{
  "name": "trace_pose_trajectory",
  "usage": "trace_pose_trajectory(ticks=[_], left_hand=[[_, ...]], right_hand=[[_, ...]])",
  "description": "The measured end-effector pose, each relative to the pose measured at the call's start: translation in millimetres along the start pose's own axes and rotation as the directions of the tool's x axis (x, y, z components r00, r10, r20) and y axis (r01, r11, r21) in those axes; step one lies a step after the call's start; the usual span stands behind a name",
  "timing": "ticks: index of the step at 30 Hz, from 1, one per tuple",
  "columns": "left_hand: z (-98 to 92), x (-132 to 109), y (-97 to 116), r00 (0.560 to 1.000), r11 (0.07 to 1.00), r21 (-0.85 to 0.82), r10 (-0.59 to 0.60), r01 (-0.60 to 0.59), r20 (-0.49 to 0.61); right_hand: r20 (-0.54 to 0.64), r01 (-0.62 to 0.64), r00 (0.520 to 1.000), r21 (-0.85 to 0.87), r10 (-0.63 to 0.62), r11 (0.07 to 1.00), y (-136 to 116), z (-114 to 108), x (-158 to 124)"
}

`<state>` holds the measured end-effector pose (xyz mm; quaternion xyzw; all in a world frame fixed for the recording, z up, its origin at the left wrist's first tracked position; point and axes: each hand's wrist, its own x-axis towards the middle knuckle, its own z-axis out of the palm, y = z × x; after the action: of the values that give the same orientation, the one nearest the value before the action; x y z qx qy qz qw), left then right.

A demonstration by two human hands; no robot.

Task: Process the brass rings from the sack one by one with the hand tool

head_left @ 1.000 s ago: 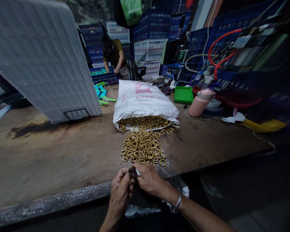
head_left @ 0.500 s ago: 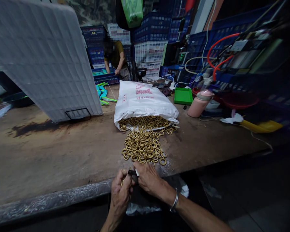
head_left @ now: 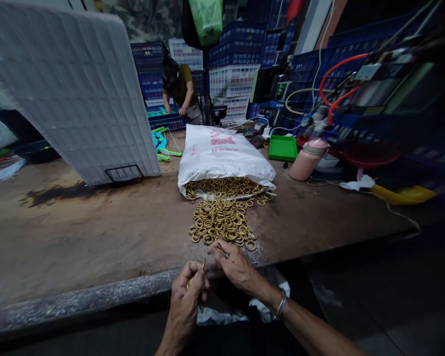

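Observation:
My left hand [head_left: 184,296] is closed in front of the table edge, with a gold-coloured ring [head_left: 203,265] pinched between thumb and fingers. Part of another ring-like curve shows inside its grip. To the right and slightly higher, my right hand [head_left: 237,267] has its fingers closed on a small, thin dark tool [head_left: 223,250], whose kind I cannot make out. Just beyond it lies a loose heap of gold-coloured rings [head_left: 222,220]. They spill from the mouth of a white woven sack [head_left: 226,153] with red print, lying on its side.
A tall white ribbed panel [head_left: 81,94] stands on the wooden table [head_left: 96,237] at left. Right of the sack are a green tray [head_left: 283,148] and a pink bottle [head_left: 307,160]. A person [head_left: 183,91] works at the back, by stacked crates [head_left: 233,79].
My right hand has moved slightly up and away from my left, towards the ring heap, with the dark tool. The left hand stays nearly in place, and its ring now shows clearly.

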<state>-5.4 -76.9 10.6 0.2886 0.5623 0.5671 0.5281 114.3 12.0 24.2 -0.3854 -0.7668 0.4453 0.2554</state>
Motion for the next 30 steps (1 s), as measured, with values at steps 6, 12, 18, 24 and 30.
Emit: trace_pose_trajectory(ticks=[6,12,18,24,30], left_hand=[[4.2,-1,-2,0.999,0.996,0.083,0.043,-0.041,-0.026],[6.3,-2,-4,0.999,0.993,0.109,0.053,-0.053,0.003],[5.9,-2,-4,0.998,0.990,0.127,0.047,-0.053,0.051],[4.0,-2,-7,0.996,0.999,0.050,0.010,-0.014,0.091],[1.5,0,-9,0.996,1.000,-0.009,-0.026,0.027,0.085]], right_hand=[[0.159,0.045,0.985,0.097,-0.060,0.994,-7,4,-9],[0.143,-0.074,0.988,0.106,0.059,0.992,-12,2,-7],[0.125,-0.114,0.988,0.161,0.095,0.980,-9,2,-8],[0.072,-0.099,0.993,0.115,0.091,0.988,-5,4,-8],[0.062,-0.053,0.997,0.039,0.051,0.998,-2,7,-6]])
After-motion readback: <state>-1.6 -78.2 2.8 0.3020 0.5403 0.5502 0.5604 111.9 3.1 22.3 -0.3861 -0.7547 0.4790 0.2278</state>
